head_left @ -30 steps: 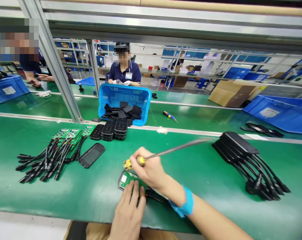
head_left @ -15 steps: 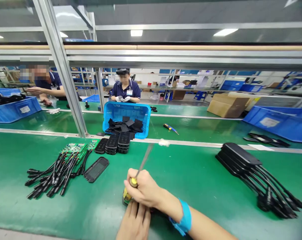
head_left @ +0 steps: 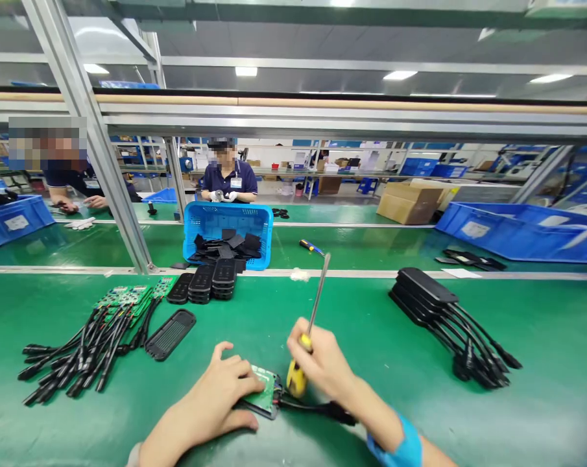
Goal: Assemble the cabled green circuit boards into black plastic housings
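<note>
My right hand [head_left: 322, 360] is closed around the yellow handle of a screwdriver [head_left: 318, 292], whose metal shaft points up and away. The handle's lower end stands beside a black cable [head_left: 312, 407]. Spread fingers of my left hand [head_left: 220, 392] rest on a green circuit board [head_left: 265, 388], with the thumb apart from them near the table. Under the board shows the edge of a black casing [head_left: 268, 413]; my left hand hides part of both. The cable runs from the board's right end beneath my right hand.
Circuit boards with black cables [head_left: 93, 344] lie left, beside a ribbed black cover [head_left: 170, 334] and stacked casings [head_left: 213, 282]. A blue basket [head_left: 268, 243] of black pieces stands behind. Cabled black units [head_left: 424, 295] are stacked right. Another screwdriver [head_left: 311, 246] lies farther back. A co-worker [head_left: 229, 178] sits opposite.
My left hand has moved left from beneath my right hand and spread its fingers, revealing the board. My right hand, with the screwdriver, has shifted right. The view has turned slightly right.
</note>
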Tool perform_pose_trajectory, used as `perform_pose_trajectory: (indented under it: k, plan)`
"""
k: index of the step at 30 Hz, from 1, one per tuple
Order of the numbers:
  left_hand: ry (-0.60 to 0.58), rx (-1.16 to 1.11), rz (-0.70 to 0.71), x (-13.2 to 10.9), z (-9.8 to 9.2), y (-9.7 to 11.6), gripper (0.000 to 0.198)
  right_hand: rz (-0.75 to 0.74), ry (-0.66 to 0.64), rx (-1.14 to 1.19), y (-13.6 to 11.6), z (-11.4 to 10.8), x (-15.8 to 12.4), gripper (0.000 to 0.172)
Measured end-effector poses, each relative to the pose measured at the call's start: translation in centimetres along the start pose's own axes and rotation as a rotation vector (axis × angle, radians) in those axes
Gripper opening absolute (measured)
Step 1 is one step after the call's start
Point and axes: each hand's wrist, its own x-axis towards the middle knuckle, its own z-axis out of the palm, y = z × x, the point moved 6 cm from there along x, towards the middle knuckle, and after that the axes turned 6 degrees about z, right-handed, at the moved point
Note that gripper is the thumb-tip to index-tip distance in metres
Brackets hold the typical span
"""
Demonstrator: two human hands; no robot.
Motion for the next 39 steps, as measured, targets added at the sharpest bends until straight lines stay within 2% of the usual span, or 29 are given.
perform_pose_trajectory:
  k: [3,5,7,9,13,15,18,20,22,25,28,30,32,34,36,38,39]
  plan:
    - [0.047,0.061,0.016,0.0,-0.4,-0.1,0.034,0.128,0.011,-0.107,4.5,-2.4,3.1,0.008]
    - [0.075,0.065,0.042,-0.2,-0.4,-0.2,0.03,0.185,-0.023,-0.165,6.9,-3.0,4.2,0.014]
    - [0.077,0.058,0.076,-0.1,-0.1,-0.5,0.025,0.202,-0.065,-0.184,7.9,-2.7,4.4,0.018]
    - [0.101,0.104,0.104,0.2,0.1,-0.8,0.025,0.154,-0.111,-0.154,7.0,-1.8,3.8,0.016]
    - [0.321,0.407,0.207,1.3,-1.0,-1.0,0.033,-0.047,-0.286,0.01,1.6,1.1,2.1,0.015]
    - [0.395,0.503,0.24,1.9,-1.9,-1.0,0.031,-0.075,-0.338,0.065,-0.4,2.0,2.2,0.016]
    - [0.494,0.546,0.111,1.9,-3.6,-1.6,0.039,-0.021,-0.266,0.044,-0.8,2.3,4.4,0.019]
    - [0.586,0.55,-0.041,0.8,-4.4,-2.3,0.044,0.03,-0.195,-0.004,0.2,2.1,6.2,0.022]
    - [0.652,0.485,-0.159,-0.8,-4.5,-3.2,0.043,0.079,-0.166,-0.028,1.3,2.0,7.6,0.023]
    - [0.745,0.197,-0.309,-3.2,-3.4,-4.5,0.044,0.13,-0.156,0.03,2.0,1.6,8.1,0.023]
    - [0.877,-0.334,-0.406,-4.2,-1.5,-5.0,0.06,0.151,-0.192,0.215,0.5,1.3,6.4,0.023]
    - [0.958,-0.792,-0.352,-3.5,-0.3,-4.0,0.075,0.151,-0.311,0.374,-1.5,2.1,4.2,0.029]
    - [0.996,-1.222,-0.222,-2.2,0.3,-2.2,0.083,0.145,-0.474,0.513,-3.8,3.8,1.3,0.044]
    - [0.984,-1.535,-0.12,-0.9,0.3,-0.1,0.077,0.18,-0.617,0.73,-5.5,5.9,-1.7,0.057]
    - [0.987,-1.757,-0.121,-0.2,0.2,1.4,0.058,0.26,-0.68,1.008,-6.1,7.4,-4.4,0.065]
    - [1.041,-1.873,-0.205,-0.2,0.1,2.2,0.039,0.264,-0.588,1.07,-5.5,7.8,-6.3,0.061]
    - [1.094,-1.875,-0.258,-0.5,0.1,2.3,0.034,0.205,-0.482,0.966,-5.0,7.3,-7.0,0.054]
